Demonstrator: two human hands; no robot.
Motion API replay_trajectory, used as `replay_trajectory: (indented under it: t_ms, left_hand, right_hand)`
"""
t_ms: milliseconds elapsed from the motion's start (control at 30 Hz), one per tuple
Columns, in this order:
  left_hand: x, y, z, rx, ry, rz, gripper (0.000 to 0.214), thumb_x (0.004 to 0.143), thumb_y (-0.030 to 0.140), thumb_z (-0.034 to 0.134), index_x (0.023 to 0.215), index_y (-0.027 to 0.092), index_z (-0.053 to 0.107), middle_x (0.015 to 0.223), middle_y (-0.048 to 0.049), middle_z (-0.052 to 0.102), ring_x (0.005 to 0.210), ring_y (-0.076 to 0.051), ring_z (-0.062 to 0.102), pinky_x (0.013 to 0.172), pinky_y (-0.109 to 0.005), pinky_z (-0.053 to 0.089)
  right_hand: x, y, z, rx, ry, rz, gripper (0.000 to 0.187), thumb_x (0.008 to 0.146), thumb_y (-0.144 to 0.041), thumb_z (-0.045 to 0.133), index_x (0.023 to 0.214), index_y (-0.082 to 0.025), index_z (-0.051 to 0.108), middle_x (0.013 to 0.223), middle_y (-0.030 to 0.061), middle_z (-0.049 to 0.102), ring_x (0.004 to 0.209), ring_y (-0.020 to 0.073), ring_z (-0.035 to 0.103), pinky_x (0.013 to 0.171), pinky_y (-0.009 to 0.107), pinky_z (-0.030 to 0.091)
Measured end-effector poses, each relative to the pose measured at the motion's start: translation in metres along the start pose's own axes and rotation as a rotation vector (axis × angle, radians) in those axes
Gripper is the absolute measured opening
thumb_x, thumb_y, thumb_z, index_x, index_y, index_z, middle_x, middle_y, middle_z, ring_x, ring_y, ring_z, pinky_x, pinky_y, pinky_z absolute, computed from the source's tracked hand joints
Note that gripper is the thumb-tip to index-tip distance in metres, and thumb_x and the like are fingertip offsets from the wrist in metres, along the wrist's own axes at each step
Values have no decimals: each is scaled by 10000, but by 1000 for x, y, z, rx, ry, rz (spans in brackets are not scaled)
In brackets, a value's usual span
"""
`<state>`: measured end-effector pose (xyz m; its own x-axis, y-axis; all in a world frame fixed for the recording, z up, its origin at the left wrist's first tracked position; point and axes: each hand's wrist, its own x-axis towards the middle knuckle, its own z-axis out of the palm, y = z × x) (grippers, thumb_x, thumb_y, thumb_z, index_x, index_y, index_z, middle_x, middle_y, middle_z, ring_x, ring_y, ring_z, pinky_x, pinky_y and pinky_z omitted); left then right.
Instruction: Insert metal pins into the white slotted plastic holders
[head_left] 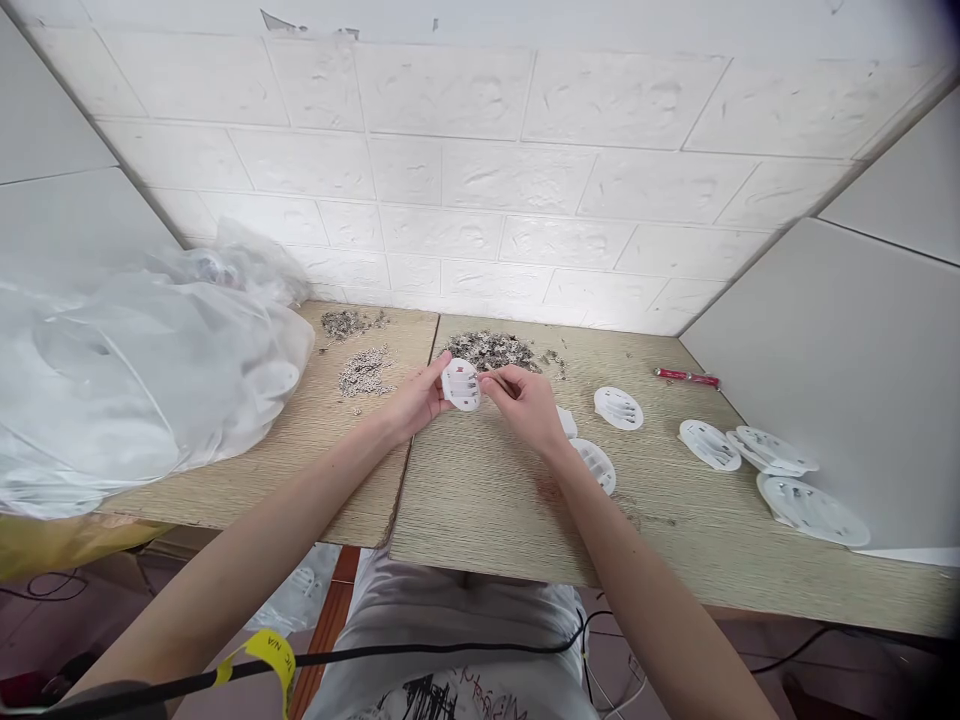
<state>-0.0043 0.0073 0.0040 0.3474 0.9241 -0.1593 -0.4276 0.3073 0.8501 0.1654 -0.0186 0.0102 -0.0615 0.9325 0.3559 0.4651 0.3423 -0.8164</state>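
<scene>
Both hands — left hand (420, 400), right hand (529, 405) — pinch one white disc (460, 384); six discs (619, 408) lie on table (487, 500).

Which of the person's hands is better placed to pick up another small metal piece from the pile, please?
Probably the right hand: its fingertips hover just before the metal pile, while the left hand grips the white plastic part.

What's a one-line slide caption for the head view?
Both hands, left hand and right hand, hold a white plastic disc over a wooden bench, metal-parts pile behind.
</scene>
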Motion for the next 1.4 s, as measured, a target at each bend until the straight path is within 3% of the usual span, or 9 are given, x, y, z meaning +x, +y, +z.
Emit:
replay_trajectory:
  t_ms: [167, 333, 533, 900, 1400]
  left_hand:
    - [2, 0, -3, -35, 14, -9, 248, 913, 345, 532, 903, 137, 668, 922, -84, 718, 777, -164, 659, 712, -277, 527]
    - [3, 0, -4, -15, 28, -16, 279, 917, 373, 516, 868, 140, 662, 884, -82, 713, 740, -168, 653, 674, -280, 526]
    - [1, 2, -3, -7, 48, -31, 264, 916, 378, 518, 849, 148, 630, 858, -68, 697, 730, -168, 650, 664, -295, 539]
    - [2, 1, -2, -26, 51, -56, 259, 922, 357, 496, 867, 138, 621, 846, -87, 701, 722, -177, 655, 655, -302, 538]
    - [2, 2, -1, -89, 47, -61, 272, 931, 356, 484, 841, 140, 622, 828, -86, 703, 729, -185, 666, 732, -353, 566]
  right_hand:
    - [3, 3, -6, 48, -79, 61, 263, 821, -361, 566, 862, -149, 716, 673, 13, 614, 601, 123, 471, 576, 255, 360]
    - [4, 3, -12, -80, -160, 12, 284, 891, -342, 503, 997, -167, 701, 759, 34, 696, 644, 143, 561, 631, 267, 404]
    - [3, 2, -11, -166, -156, -63, 223, 899, -224, 503, 922, -184, 721, 788, 33, 718, 711, 162, 619, 651, 266, 407]
    - [2, 2, -8, -168, -130, -100, 196, 883, -204, 534, 899, -196, 729, 810, 33, 731, 720, 165, 626, 676, 276, 414]
    - [2, 1, -9, -49, -161, -14, 239, 861, -291, 514, 849, -178, 724, 722, 19, 691, 589, 127, 522, 584, 253, 375]
